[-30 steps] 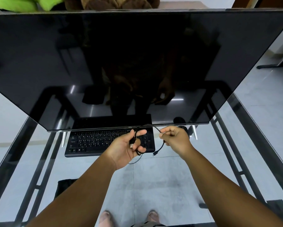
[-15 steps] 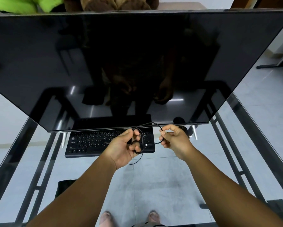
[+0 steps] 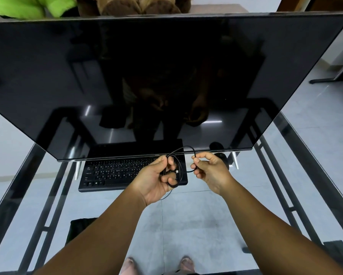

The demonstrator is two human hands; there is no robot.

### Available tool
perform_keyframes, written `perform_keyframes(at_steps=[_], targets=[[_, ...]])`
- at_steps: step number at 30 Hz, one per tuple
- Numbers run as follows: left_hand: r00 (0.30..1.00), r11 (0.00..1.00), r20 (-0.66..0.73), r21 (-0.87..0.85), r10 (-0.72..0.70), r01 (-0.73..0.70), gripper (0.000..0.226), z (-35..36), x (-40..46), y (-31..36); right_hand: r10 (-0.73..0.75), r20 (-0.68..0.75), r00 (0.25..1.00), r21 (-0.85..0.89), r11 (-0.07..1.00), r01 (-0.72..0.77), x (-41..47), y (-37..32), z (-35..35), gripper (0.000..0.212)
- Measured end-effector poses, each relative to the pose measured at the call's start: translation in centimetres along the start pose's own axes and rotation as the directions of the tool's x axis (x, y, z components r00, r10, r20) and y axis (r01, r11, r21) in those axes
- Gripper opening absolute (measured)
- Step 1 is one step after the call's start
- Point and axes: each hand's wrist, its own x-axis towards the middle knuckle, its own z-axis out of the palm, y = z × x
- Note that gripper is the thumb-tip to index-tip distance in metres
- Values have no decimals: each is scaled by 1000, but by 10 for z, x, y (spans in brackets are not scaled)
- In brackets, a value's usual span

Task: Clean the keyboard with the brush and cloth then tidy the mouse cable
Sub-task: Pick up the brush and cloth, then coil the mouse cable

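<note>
Two hands (image 3: 154,179) (image 3: 211,171), cable (image 3: 183,148), glass desk (image 3: 196,215)

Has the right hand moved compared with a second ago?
Yes. The right hand, pinching the mouse cable, has shifted slightly left, toward the keyboard's right end and the left hand.

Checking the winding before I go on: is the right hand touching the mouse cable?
Touching. The head view shows the right hand pinching the mouse cable between thumb and fingertips, while the left hand holds the coiled loops.

Black cable (image 3: 181,168), black keyboard (image 3: 115,172)
</note>
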Motion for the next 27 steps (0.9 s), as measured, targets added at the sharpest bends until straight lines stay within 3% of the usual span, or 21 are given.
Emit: perform_keyframes(at_steps=[8,13,17,22,27], targets=[[1000,997,23,69,15,-16,30,7,-1,0,161,153,975,67,983,-173,-6,-3,6,7],[997,980,57,191,44,-54,29,12,-3,-5,249,166,954,124,955,-270,-8,-1,7,16],[992,925,58,357,115,-128,26,6,0,-8,220,136,966,-1,975,-222,-6,2,7,10],[979,767,-22,625,203,-145,32,-7,2,-6,161,168,973,-123,982,-142,-7,-5,3,10],[970,776,-97,620,223,-116,36,-9,3,-4,150,214,965,-170,979,-114,-9,-13,2,13]])
